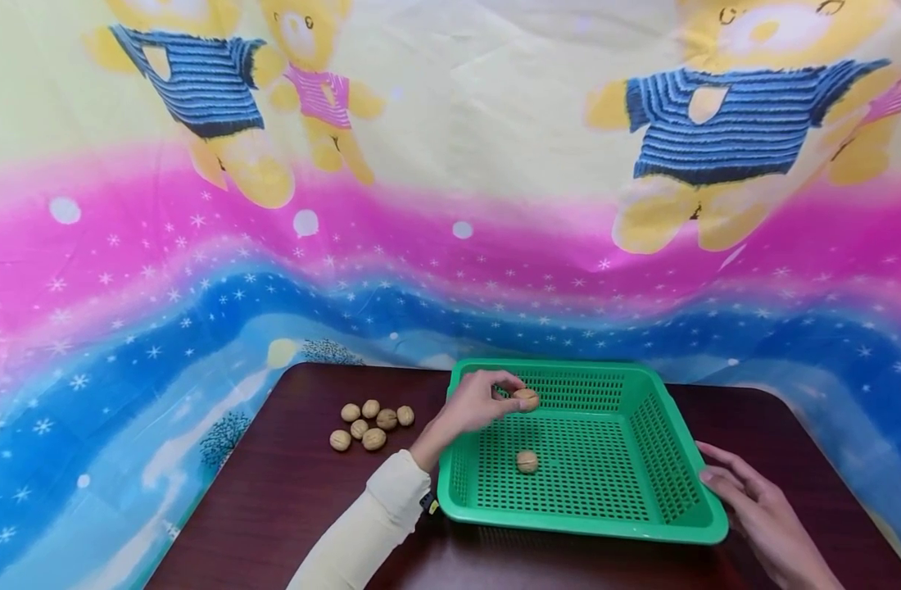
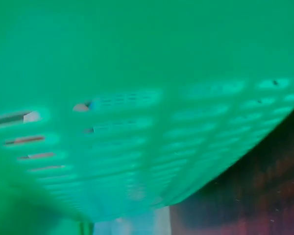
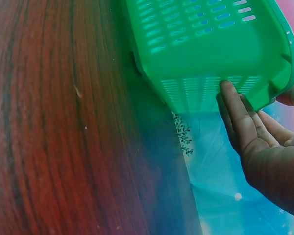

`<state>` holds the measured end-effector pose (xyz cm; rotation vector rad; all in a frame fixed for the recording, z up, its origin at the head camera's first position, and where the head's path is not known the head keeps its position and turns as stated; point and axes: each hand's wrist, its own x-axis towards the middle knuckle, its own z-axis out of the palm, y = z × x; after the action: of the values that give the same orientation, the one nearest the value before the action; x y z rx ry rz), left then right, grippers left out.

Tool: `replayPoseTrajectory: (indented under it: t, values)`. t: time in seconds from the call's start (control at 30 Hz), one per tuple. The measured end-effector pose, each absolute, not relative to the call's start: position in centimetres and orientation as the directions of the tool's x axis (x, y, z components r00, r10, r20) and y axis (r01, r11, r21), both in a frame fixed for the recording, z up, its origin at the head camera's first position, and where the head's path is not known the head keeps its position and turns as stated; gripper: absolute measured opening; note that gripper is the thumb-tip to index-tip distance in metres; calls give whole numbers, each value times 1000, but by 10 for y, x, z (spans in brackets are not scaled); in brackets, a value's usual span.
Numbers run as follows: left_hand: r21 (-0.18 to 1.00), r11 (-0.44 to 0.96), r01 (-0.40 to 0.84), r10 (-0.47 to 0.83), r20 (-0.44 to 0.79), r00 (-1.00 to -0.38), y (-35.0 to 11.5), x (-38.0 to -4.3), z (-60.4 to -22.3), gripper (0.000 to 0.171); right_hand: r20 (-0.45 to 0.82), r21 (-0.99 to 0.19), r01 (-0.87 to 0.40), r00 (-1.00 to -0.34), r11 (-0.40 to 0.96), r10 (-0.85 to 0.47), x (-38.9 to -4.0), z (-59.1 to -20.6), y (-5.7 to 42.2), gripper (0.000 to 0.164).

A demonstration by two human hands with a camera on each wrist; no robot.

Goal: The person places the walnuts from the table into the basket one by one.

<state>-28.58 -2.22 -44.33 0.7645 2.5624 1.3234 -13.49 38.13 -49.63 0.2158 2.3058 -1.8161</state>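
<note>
My left hand (image 1: 480, 401) pinches a walnut (image 1: 527, 400) between thumb and fingers, above the left part of a green plastic basket (image 1: 568, 531). One walnut (image 1: 527, 462) lies on the basket's slotted floor, below that hand. At the basket's right side, my right hand (image 1: 763, 508) holds the rim, thumb on the edge. In the right wrist view, fingers (image 3: 242, 117) of this hand lie nearly straight against the outer wall. The left wrist view is filled by the blurred basket wall (image 2: 137, 49), which hides the left hand there.
Several walnuts (image 1: 373, 439) lie in a loose group on the dark wooden table (image 1: 259, 483), left of the basket. Behind the table hangs a cloth (image 1: 450, 287) printed with bears and snowflakes, close to the basket's far rim.
</note>
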Motion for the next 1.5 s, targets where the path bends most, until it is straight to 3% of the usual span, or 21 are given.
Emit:
replayPoseTrajectory:
  t: [0.3,0.53,0.93,1.1,1.37,1.5]
  values:
    - [793,505,340,529,26,-848,-15,-285,-452,29,-238,-947,230,-971,223,-10,-136,-496,383,70]
    - [684,601,414,553,19,-833,-9,-285,-457,23,-270,-938,264,-963,225,1,-136,-495,387,73]
    - [612,663,430,555,-18,-831,-13,-283,-461,24,-277,-941,269,-961,207,-14,-136,-497,385,67]
    - [625,656,424,554,-16,-832,-14,-283,-462,30,-282,-939,273,-959,209,-14,-138,-497,384,68]
    - [660,634,403,546,-13,-838,-13,-284,-460,32,-335,-915,327,-942,235,7,-138,-496,384,85]
    - [736,571,362,535,1,-845,-15,-285,-458,32,-342,-915,335,-940,224,6,-138,-495,384,86]
